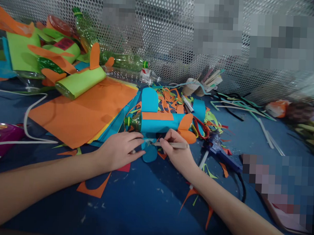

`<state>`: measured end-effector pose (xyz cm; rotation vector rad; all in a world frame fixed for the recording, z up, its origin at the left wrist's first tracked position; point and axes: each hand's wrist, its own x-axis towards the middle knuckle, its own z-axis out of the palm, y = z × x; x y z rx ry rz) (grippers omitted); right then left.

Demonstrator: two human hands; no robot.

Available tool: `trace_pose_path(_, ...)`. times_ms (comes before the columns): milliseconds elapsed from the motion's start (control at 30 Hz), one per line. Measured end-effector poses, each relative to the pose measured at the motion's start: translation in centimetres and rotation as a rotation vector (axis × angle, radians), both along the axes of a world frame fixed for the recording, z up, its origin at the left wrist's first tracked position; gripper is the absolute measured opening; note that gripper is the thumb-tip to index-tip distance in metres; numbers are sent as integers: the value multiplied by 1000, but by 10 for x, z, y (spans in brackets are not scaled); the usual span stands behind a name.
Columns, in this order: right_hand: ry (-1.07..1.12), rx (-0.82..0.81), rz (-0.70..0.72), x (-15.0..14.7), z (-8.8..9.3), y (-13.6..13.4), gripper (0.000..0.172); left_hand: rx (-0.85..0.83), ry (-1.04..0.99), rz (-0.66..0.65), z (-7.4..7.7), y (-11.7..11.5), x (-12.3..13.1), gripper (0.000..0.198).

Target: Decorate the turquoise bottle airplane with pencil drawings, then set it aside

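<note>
A plastic bottle wrapped in blue paper (pixel 160 125), with blue wings and orange tail fins, lies on the blue table (pixel 143 200) like a toy plane. My right hand (pixel 176 150) is closed on a beige craft knife (pixel 171 144), its tip pointing left at the near blue wing (pixel 149 153). My left hand (pixel 120 149) rests fingers together beside that wing, pinching a small light piece I cannot make out close to the knife tip.
Orange paper sheets (pixel 84 111) lie at left, with a green paper-wrapped bottle plane (pixel 79 81) and empty bottles (pixel 123 60) behind. A blue glue gun (pixel 218 151) lies at right. Paper scraps litter the table; a perforated metal wall (pixel 163 34) backs it. White cable (pixel 29 119) at left.
</note>
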<state>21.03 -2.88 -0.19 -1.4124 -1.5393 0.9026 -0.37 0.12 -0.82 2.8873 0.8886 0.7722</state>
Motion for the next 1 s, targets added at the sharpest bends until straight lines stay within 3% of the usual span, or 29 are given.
trace_pose_path(1000,-91,31,-77,-2,7,0,23,-6,6,-5,2,0,1,31)
